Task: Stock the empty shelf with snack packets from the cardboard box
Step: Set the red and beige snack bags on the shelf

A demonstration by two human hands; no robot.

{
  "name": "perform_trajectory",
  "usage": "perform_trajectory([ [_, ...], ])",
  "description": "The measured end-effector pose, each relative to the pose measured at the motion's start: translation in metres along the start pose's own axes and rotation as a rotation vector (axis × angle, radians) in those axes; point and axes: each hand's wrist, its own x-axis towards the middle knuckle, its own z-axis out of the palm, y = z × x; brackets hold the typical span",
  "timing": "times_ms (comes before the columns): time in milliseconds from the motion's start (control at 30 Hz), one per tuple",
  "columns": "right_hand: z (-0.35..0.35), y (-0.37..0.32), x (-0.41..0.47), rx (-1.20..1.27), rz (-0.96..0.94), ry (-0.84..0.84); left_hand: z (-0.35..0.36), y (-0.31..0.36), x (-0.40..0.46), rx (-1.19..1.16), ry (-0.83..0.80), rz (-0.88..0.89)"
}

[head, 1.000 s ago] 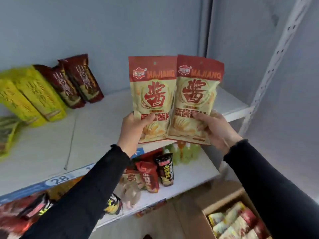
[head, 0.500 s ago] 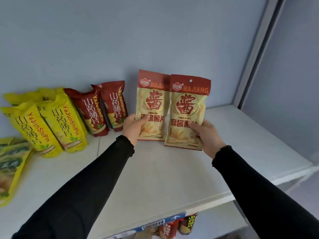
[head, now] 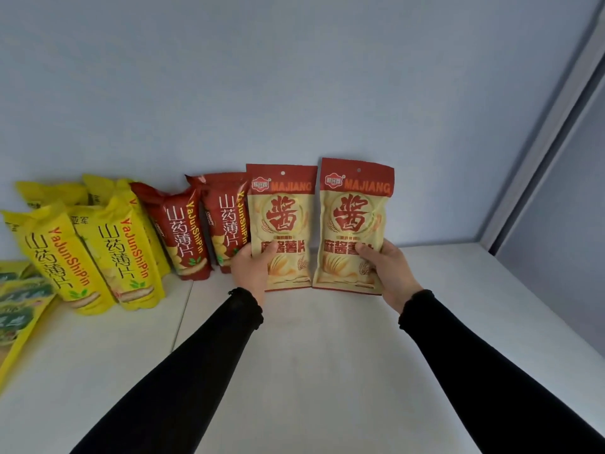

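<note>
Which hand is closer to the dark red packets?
Left. The left hand holds a Majiang packet right beside the dark red packets; the right hand grips the other Majiang packet, farther right.

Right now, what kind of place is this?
Likely a small shop's stockroom or aisle: a white shelf against a wall, rows of yellow packets and red packets, two MAJIANG packets held upright.

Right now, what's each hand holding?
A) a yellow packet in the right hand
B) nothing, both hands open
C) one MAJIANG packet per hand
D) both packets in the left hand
C: the left hand grips the left MAJIANG packet and the right hand grips the right MAJIANG packet, both upright on the shelf.
</note>
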Motion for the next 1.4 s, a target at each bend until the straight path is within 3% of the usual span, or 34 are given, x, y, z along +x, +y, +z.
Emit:
perform_trajectory([
  [167,0.001,0.005,0.03,-0.073,-0.01,0.008,-0.001,-0.003,-0.009,0.153,0.071,0.05],
  [367,0.003,0.022,0.049,-0.164,-0.047,0.129,-0.009,-0.011,-0.021,0.135,0.069,0.03],
  [733,0.019,0.034,0.061,-0.242,-0.165,0.183,0.005,-0.019,-0.024,0.155,0.142,0.128],
  [1100,0.004,0.039,0.046,-0.326,-0.158,0.162,-0.003,-0.025,-0.027,0.26,0.168,0.133],
  [1267,0.002,0.038,0.039,-0.385,-0.179,0.19,-0.005,-0.016,-0.04,0.404,0.207,0.21],
  [1400,-0.007,0.036,0.021,-0.479,-0.213,0.282,-0.005,-0.005,-0.056,0.531,0.147,0.36],
])
